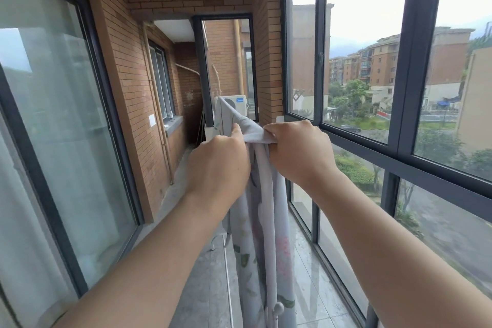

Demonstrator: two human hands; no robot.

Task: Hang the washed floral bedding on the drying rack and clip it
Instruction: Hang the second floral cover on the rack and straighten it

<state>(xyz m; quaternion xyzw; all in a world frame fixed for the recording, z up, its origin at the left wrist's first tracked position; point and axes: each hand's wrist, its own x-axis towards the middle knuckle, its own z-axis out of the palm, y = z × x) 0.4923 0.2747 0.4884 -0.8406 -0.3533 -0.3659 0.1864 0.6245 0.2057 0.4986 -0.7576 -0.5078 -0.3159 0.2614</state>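
Low beside me, the white drying rack shows under the floral bedding draped down from it. My left hand and right hand, close together, each pinch its top fold, which stretches away toward the air conditioner.

Two hands on floral bedding

The head-worn wide-angle camera faces forward, close behind the hands, left and right.

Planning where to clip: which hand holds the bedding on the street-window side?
The right hand, nearest the street-facing window; the left hand pinches the same floral bedding farther from it.
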